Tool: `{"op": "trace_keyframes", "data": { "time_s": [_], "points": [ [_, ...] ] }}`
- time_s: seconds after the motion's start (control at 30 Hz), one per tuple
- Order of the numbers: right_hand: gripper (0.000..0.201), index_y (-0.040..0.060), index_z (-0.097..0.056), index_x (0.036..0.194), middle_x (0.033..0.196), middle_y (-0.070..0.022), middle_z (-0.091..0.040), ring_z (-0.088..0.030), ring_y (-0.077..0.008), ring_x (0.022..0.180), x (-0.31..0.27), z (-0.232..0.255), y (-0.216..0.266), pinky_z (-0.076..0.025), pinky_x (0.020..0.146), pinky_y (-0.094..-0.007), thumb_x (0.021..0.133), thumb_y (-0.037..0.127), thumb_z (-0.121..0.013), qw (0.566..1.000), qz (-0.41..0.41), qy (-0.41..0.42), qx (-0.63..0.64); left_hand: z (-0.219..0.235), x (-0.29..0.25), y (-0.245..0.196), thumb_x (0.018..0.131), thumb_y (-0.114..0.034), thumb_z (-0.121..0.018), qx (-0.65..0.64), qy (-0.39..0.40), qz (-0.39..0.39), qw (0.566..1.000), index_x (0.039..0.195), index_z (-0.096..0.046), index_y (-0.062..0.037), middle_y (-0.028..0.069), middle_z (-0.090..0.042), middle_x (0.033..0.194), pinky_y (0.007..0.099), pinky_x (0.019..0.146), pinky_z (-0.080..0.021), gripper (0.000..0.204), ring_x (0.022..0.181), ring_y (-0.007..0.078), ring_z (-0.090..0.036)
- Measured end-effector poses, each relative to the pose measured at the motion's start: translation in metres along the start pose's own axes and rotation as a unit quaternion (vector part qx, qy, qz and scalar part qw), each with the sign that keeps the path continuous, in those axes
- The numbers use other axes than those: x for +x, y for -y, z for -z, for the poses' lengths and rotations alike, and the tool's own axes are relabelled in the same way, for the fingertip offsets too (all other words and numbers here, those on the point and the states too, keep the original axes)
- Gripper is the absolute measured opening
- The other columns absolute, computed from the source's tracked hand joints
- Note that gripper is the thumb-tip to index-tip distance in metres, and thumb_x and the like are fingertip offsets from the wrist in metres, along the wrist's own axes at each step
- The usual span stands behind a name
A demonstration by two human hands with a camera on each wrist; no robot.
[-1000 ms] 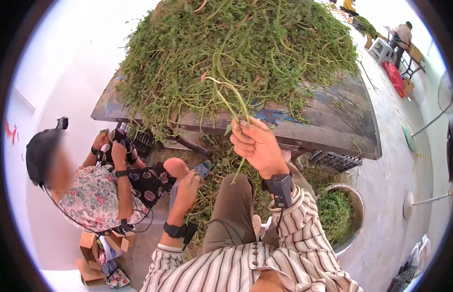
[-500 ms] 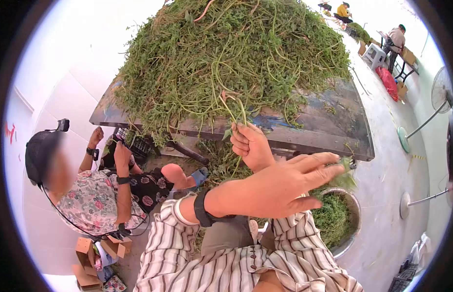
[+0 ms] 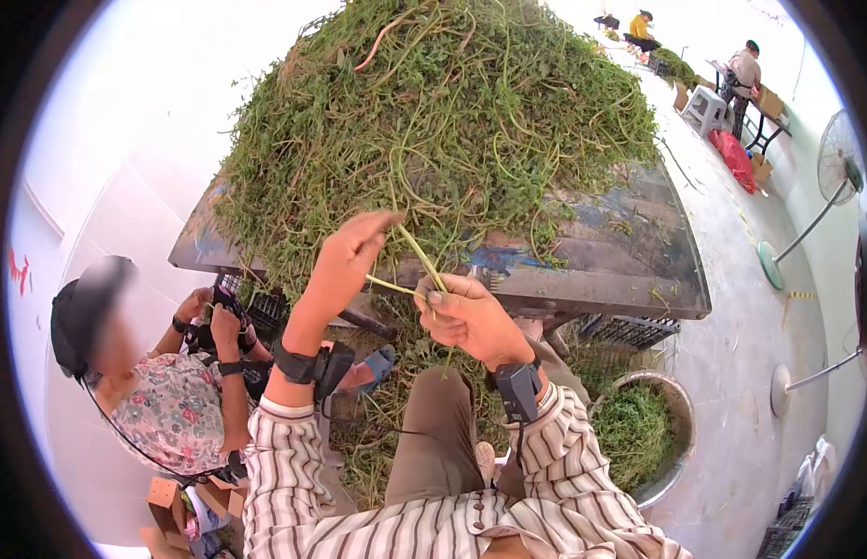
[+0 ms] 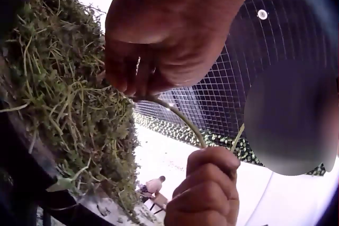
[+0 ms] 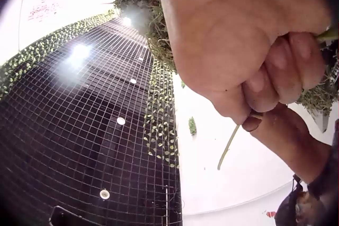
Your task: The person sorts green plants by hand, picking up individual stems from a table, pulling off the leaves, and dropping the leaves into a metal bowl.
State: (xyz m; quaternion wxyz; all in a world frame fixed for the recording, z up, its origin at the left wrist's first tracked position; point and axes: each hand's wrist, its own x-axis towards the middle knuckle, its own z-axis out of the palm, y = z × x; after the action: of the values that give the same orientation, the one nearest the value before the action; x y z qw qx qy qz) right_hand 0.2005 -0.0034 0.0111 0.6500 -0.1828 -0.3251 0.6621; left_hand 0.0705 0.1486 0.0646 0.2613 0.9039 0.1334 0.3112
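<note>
Long green plant stems (image 3: 420, 253) run between my two hands in front of the heap. My right hand (image 3: 472, 321) grips them with curled fingers, and a cut-looking lower end (image 5: 228, 147) sticks out below that fist in the right wrist view. Up and to the left, my left hand (image 3: 348, 261) pinches the far part of a stem. The left wrist view shows this stem (image 4: 183, 116) bowed between the left fingertips and the right fist (image 4: 207, 189). A large heap of leafy green stems (image 3: 433, 112) covers most of the table (image 3: 638, 233).
On the right, a round tub (image 3: 687, 410) holds cut greens beside my knee. A seated person (image 3: 163, 391) works at the left, with open cardboard boxes (image 3: 168, 503) behind. Black crates (image 3: 629, 331) stand under the table. Fans (image 3: 839, 168) stand along the right side.
My left hand swung across to the right with a bit of greenery over the tub side, then came back left to the stems, its greenery gone. My right hand kept its grip on them.
</note>
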Motion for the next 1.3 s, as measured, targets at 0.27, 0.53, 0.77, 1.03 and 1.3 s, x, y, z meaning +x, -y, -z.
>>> {"op": "trace_keyframes", "data": {
  "time_s": [0.27,0.53,0.77,1.03,1.3],
  "points": [
    [0.015,0.0054,-0.051,0.083,0.056,0.0094,-0.032,-0.026,-0.0004,0.045,0.003,0.000,0.002,-0.019,0.040,-0.0174,0.090,0.019,-0.049,0.996,0.009,-0.058,-0.061,0.007,-0.026,-0.003,0.083,-0.006,-0.056,0.031,0.028,0.055,0.998,0.100,-0.061,0.0017,0.0078,-0.058,0.085,0.0296,0.064,-0.043,0.019,0.071,0.0180,-0.055],
    [0.022,0.0062,-0.048,0.083,0.058,0.0068,-0.033,-0.027,-0.0021,0.048,0.009,-0.019,-0.012,-0.020,0.041,-0.0187,0.093,0.025,-0.047,0.986,-0.010,-0.061,-0.154,0.007,-0.029,-0.008,0.091,-0.017,-0.051,-0.361,-0.153,0.236,0.889,0.086,-0.060,0.0012,0.0016,-0.054,0.063,0.0203,0.039,-0.039,0.021,0.045,0.0078,-0.049],
    [0.019,0.0086,-0.048,0.084,0.060,0.0066,-0.034,-0.029,-0.0021,0.049,0.009,-0.013,-0.010,-0.022,0.043,-0.0186,0.094,0.024,-0.044,0.988,0.037,-0.118,-0.089,0.036,-0.038,0.002,0.090,-0.019,-0.054,-0.386,-0.273,0.234,0.849,0.088,-0.060,0.0017,0.0005,-0.052,0.065,0.0189,0.043,-0.037,0.022,0.051,0.0064,-0.050],
    [0.014,0.0082,-0.050,0.088,0.069,-0.0017,-0.053,-0.034,-0.0041,0.046,0.015,0.001,-0.013,-0.024,0.040,-0.0190,0.093,0.020,-0.045,0.977,0.090,-0.192,-0.022,0.022,-0.105,0.033,0.087,-0.019,-0.057,-0.335,-0.322,0.346,0.815,0.091,-0.062,0.0000,0.0020,-0.057,0.066,0.0218,0.045,-0.042,0.020,0.054,0.0092,-0.054],
    [0.010,0.0062,-0.049,0.092,0.067,-0.0029,-0.052,-0.033,-0.0050,0.043,0.016,0.016,-0.012,-0.024,0.038,-0.0188,0.092,0.015,-0.045,0.971,0.124,-0.202,0.030,-0.004,-0.135,0.029,0.083,-0.013,-0.056,-0.176,0.091,0.340,0.919,0.101,-0.059,0.0041,0.0048,-0.058,0.071,0.0241,0.057,-0.043,0.025,0.064,0.0110,-0.052]
  ]
}}
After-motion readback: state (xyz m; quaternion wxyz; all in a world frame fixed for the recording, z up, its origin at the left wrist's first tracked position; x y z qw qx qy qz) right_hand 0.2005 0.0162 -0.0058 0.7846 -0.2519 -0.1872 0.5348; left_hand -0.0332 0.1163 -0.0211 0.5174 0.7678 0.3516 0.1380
